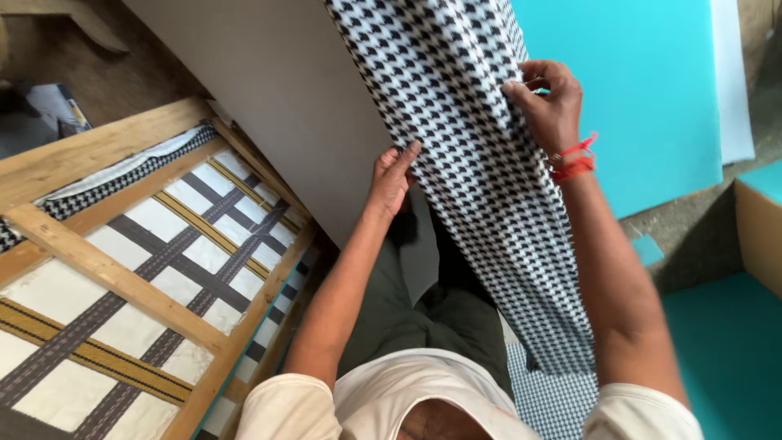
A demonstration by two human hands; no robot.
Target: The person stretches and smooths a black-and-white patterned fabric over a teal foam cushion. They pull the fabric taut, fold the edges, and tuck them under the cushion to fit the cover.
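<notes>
As both hands grip houndstooth fabric (pixel 481 163), left hand (pixel 391 175) at board (pixel 285 90) edge, right hand (pixel 550 102) pinching.

A black-and-white houndstooth fabric (pixel 464 147) drapes down over the edge of a pale grey board (pixel 285 90), which stands tilted; the cloth hangs in a long strip, slightly gathered.
</notes>
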